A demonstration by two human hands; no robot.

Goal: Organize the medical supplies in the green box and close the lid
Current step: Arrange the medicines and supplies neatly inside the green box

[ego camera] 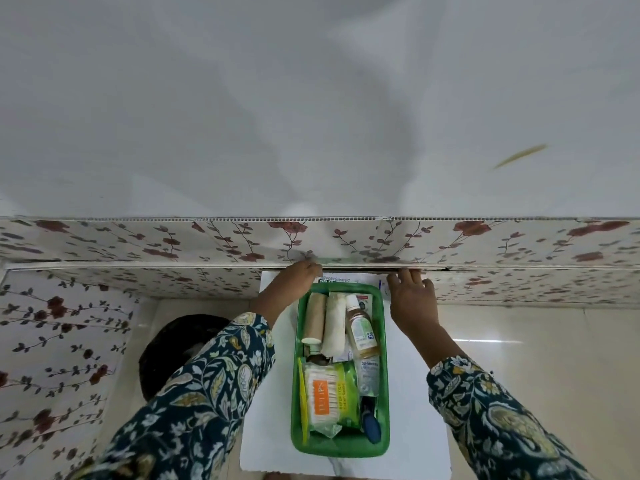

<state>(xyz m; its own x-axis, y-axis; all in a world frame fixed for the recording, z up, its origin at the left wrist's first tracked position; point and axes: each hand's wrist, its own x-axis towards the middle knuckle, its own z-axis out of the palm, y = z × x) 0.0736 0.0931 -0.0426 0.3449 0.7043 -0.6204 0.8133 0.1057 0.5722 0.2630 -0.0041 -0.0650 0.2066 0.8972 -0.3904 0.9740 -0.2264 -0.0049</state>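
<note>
The green box (383,341) stands open on a white board (415,393), long side pointing away from me. Inside lie a tan roll (316,318), a white bandage roll (335,323), an amber bottle (360,329), a clear bottle (369,375), a cotton bud pack (327,396) and a blue-tipped item (370,422). A white ointment carton (334,279) lies just beyond the box. My left hand (301,277) reaches past the far left corner to a green sliver (325,260) under the floral ledge; its fingertips are hidden. My right hand (410,296) rests at the ledge beyond the far right corner, fingers apart.
A floral-patterned ledge (485,247) runs across the view just beyond the box, with a dark slot beneath it. A dark round basket (166,351) sits on the floor to the left. A floral panel (52,358) stands at the far left. Pale tiled floor (536,358) lies to the right.
</note>
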